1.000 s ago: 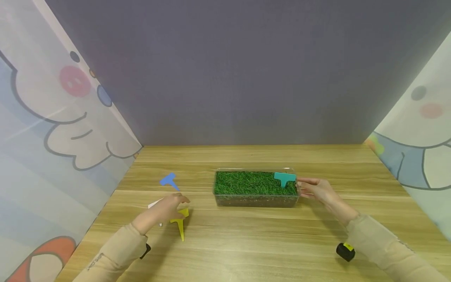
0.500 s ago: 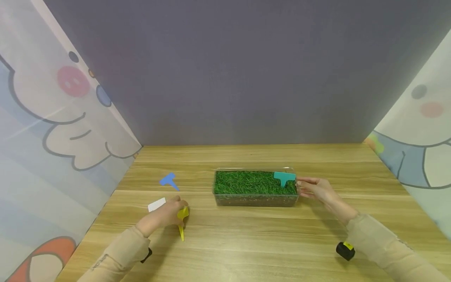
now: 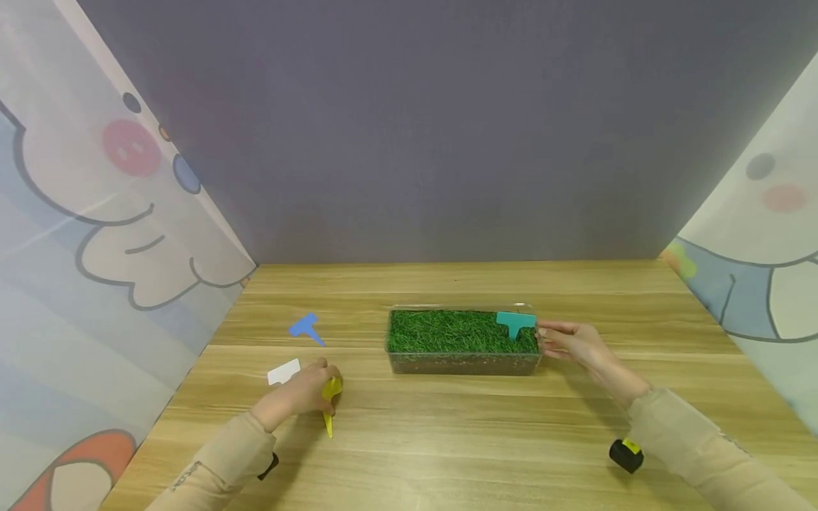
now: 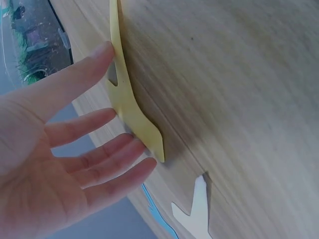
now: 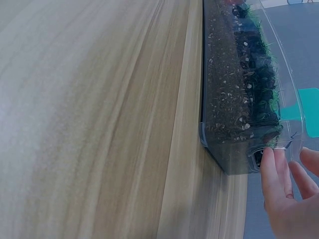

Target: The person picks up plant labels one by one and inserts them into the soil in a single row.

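Note:
In the head view my left hand [image 3: 309,387] is at a yellow T-shaped plant label [image 3: 329,406] at the left. The left wrist view shows the thumb at the edge of its stem and the fingertips along its wide head, so the label [image 4: 130,107] is pinched between them, tilted against the wood. My right hand [image 3: 578,345] rests its fairly straight fingers on the right end of a clear planter box [image 3: 466,365] of soil and green grass. A teal T-shaped label [image 3: 516,323] stands upright in the grass near that end.
A blue T-shaped label [image 3: 307,328] lies behind my left hand, and a white one [image 3: 284,371] lies partly under it in the head view. Dark grey panel [image 3: 447,142] closes off the back of the wooden table [image 3: 460,433]. Printed cartoon sheets flank both sides.
My left hand has come down onto the yellow label and its fingers have closed in on it; the label has tilted slightly. More of the white label shows. My right hand has stayed put.

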Action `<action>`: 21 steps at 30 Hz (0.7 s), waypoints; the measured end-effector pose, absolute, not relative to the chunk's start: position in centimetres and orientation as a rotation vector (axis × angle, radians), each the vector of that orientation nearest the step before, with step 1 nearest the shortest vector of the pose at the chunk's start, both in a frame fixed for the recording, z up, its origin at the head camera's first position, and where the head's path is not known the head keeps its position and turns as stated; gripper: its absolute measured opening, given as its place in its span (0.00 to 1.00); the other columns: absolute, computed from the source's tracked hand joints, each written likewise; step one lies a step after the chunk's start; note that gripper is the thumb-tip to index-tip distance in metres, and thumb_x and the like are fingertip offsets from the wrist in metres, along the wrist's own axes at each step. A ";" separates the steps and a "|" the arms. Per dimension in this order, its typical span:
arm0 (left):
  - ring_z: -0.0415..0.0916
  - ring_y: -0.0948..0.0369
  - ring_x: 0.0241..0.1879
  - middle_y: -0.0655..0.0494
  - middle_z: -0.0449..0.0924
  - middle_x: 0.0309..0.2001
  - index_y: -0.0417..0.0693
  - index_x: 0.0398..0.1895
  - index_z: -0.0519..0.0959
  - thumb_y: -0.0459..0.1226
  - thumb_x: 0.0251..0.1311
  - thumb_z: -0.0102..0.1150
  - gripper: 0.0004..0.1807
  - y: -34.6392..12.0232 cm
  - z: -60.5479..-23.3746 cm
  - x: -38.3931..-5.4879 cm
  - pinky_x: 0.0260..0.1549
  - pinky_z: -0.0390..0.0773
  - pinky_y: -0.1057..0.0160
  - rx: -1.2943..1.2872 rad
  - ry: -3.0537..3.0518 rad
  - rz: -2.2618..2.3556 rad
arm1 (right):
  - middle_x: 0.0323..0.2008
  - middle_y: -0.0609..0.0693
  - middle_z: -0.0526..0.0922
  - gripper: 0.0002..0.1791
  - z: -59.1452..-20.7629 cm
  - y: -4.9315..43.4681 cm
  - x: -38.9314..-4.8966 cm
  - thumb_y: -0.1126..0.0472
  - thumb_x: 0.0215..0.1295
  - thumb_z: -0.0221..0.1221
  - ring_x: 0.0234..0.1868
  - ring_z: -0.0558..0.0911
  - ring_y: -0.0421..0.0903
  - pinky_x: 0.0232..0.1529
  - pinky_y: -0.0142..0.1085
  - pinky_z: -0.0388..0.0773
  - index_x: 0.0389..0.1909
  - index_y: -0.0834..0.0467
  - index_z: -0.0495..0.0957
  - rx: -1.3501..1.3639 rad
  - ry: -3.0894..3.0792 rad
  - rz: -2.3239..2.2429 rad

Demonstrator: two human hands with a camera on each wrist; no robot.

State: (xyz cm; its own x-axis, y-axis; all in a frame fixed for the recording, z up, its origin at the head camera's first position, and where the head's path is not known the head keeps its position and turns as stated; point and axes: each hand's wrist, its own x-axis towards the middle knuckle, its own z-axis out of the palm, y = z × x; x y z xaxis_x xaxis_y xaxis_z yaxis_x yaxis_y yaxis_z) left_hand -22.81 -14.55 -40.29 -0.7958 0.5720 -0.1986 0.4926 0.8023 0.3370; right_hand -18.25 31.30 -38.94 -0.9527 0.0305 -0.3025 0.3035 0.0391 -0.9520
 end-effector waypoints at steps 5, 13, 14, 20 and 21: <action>0.66 0.58 0.31 0.50 0.66 0.32 0.35 0.41 0.74 0.32 0.30 0.72 0.28 -14.9 -40.2 -23.1 0.30 0.73 0.59 0.819 2.628 0.451 | 0.43 0.53 0.78 0.26 -38.8 31.1 -18.2 0.67 0.60 0.53 0.36 0.79 0.42 0.44 0.34 0.75 0.57 0.71 0.59 0.356 2.104 -2.015; 0.68 0.55 0.34 0.49 0.66 0.33 0.35 0.41 0.73 0.29 0.28 0.72 0.29 -15.0 -40.4 -23.2 0.33 0.76 0.55 0.810 2.627 0.473 | 0.43 0.53 0.79 0.25 -38.9 31.3 -18.2 0.67 0.60 0.53 0.36 0.79 0.42 0.43 0.33 0.76 0.57 0.71 0.61 0.353 2.079 -2.036; 0.68 0.55 0.34 0.49 0.67 0.33 0.35 0.41 0.73 0.29 0.28 0.72 0.29 -15.0 -40.4 -23.3 0.34 0.76 0.55 0.793 2.633 0.472 | 0.42 0.52 0.79 0.25 -39.1 31.4 -18.2 0.66 0.60 0.54 0.36 0.79 0.41 0.43 0.33 0.76 0.57 0.70 0.62 0.344 2.076 -2.042; 0.69 0.54 0.36 0.48 0.69 0.35 0.35 0.40 0.72 0.29 0.27 0.73 0.30 -14.8 -40.5 -23.6 0.38 0.75 0.54 0.687 2.622 0.478 | 0.38 0.45 0.80 0.31 -41.0 32.6 -19.0 0.56 0.48 0.64 0.37 0.80 0.41 0.44 0.34 0.75 0.54 0.62 0.69 0.357 2.053 -2.046; 0.69 0.54 0.36 0.48 0.69 0.35 0.35 0.40 0.72 0.30 0.27 0.73 0.29 -14.8 -40.6 -23.7 0.38 0.75 0.54 0.675 2.619 0.473 | 0.38 0.44 0.80 0.33 -41.4 32.8 -19.2 0.54 0.44 0.66 0.37 0.80 0.42 0.44 0.34 0.75 0.53 0.61 0.70 0.379 2.043 -2.051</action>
